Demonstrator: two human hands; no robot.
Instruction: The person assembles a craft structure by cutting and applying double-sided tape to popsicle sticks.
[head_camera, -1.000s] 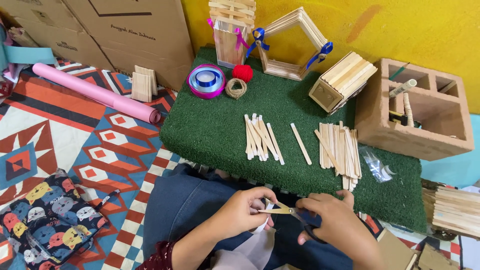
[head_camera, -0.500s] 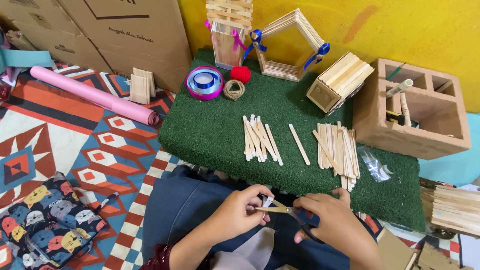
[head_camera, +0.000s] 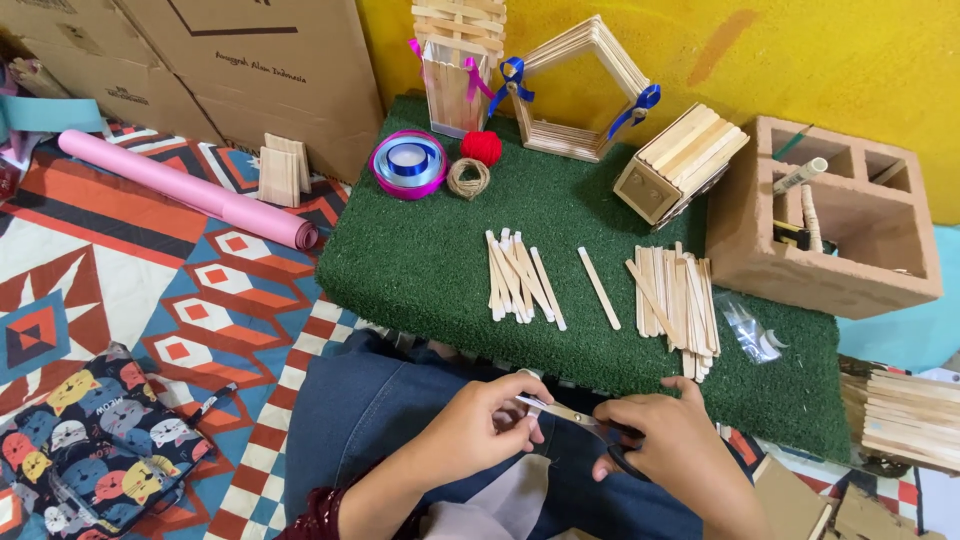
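Observation:
My right hand (head_camera: 672, 445) grips a pair of scissors (head_camera: 575, 418) with black handles, the blades pointing left. My left hand (head_camera: 478, 428) pinches a small pale stick piece (head_camera: 528, 411) at the blade tips. Both hands hover over my lap in blue denim (head_camera: 370, 410), just in front of a green turf mat (head_camera: 430, 260). On the mat lie two piles of wooden craft sticks (head_camera: 515, 277) (head_camera: 675, 298) and one single stick (head_camera: 598, 273) between them.
At the mat's back stand a stick tower (head_camera: 455, 60), a pentagon stick frame (head_camera: 580, 90), a small stick house (head_camera: 680, 160), ribbon rolls (head_camera: 408, 163), red yarn (head_camera: 481, 146) and twine (head_camera: 467, 178). A concrete block (head_camera: 830, 220) holds tools. A pink roll (head_camera: 180, 185) and cardboard boxes (head_camera: 250, 70) lie left.
The hands and scissors keep nearly the same pose over the lap; the view has only shifted slightly.

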